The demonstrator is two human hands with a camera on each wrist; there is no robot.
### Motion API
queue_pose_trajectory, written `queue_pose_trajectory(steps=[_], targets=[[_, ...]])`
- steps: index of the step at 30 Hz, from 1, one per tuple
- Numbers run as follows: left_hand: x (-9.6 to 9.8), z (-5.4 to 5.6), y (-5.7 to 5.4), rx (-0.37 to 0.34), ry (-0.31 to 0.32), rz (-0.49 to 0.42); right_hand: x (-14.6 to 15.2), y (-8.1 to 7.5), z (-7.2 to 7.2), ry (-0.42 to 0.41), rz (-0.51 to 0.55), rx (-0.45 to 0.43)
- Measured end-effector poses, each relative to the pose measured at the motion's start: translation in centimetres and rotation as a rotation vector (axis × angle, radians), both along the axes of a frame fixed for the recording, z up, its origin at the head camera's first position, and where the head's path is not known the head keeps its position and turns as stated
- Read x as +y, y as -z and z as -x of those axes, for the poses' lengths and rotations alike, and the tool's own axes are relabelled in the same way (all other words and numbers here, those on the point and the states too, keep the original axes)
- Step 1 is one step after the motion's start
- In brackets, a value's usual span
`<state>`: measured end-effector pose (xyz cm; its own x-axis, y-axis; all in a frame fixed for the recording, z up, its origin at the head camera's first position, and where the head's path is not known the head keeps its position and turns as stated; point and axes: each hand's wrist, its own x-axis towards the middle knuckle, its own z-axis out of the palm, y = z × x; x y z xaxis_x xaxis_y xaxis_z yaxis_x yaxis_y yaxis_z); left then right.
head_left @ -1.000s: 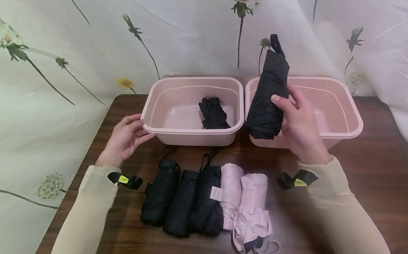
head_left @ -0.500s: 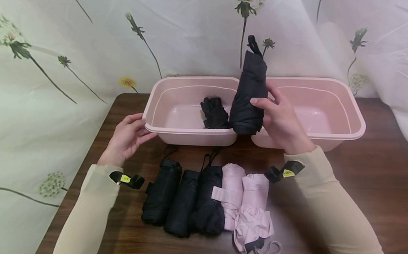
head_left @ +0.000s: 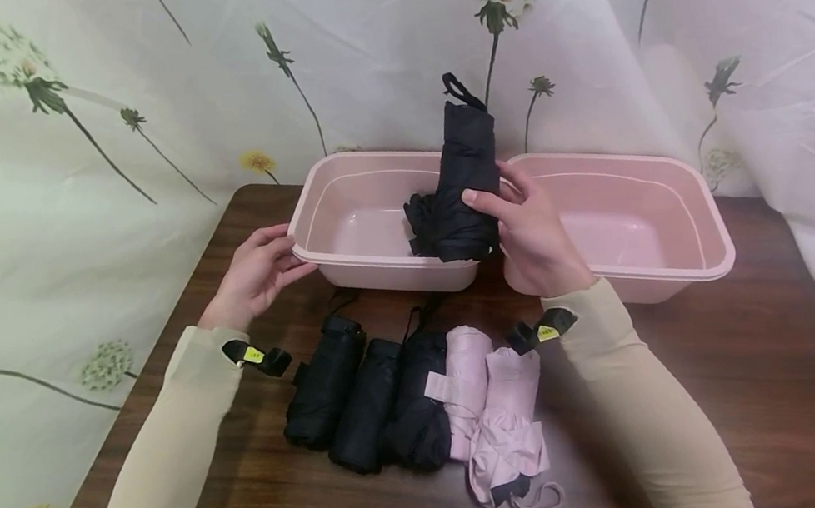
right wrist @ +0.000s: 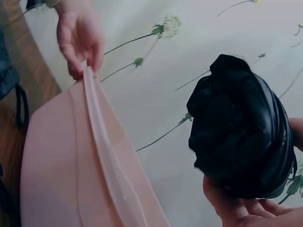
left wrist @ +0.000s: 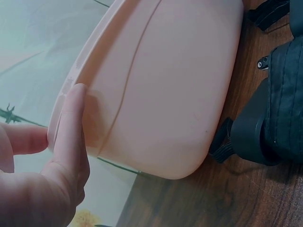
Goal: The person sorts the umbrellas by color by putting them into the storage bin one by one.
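Observation:
My right hand [head_left: 535, 231] grips a folded black umbrella [head_left: 469, 171], its wrist loop at the top, over the right end of the left pink basin [head_left: 347, 257]. The right wrist view shows the bunched end of this umbrella [right wrist: 241, 132] with fingers curled round it. Behind it in the head view, another black umbrella [head_left: 418, 215] lies in the basin, mostly hidden. At the basin's left end my left hand [head_left: 251, 276] pinches the rim. The left wrist view has that hand [left wrist: 64, 151] with the rim [left wrist: 71, 80] between thumb and fingers.
In front of the basins lie several folded umbrellas in a row: black ones [head_left: 324, 385] on the left, a pink one [head_left: 465, 365] and a looser pink one [head_left: 507, 435] on the right. A second pink basin [head_left: 681, 269] stands at right. Floral cloth [head_left: 370, 57] hangs behind the wooden table [head_left: 784, 379].
My right hand has carried the black umbrella leftward, from over the right basin to over the left one, and slightly lower. My left hand has kept its place on the rim.

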<state>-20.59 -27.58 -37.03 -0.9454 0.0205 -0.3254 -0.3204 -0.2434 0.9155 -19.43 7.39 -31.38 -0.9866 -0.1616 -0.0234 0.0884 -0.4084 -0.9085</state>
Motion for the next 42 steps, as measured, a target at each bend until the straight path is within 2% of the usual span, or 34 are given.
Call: queue_pose_trajectory(steps=[8, 22, 27, 36, 42], targets=[[0.0, 0.0, 0.0, 0.009, -0.006, -0.008, -1.2, 0.6, 0.8, 0.017, -0.158, -0.034], [0.0, -0.1, 0.2, 0.012, -0.017, 0.012, -2.1, 1.3, 1.8, -0.027, -0.331, -0.056], [0.0, -0.1, 0.1, 0.012, -0.014, 0.005, -2.4, 1.4, 2.1, -0.03, -0.344, -0.064], [0.0, -0.2, 0.1, 0.005, -0.021, 0.01, -3.0, 1.3, 2.5, 0.035, -0.48, 0.036], [0.1, -0.2, 0.0, 0.001, -0.023, 0.005, -3.3, 1.5, 2.6, 0.063, -0.54, 0.063]])
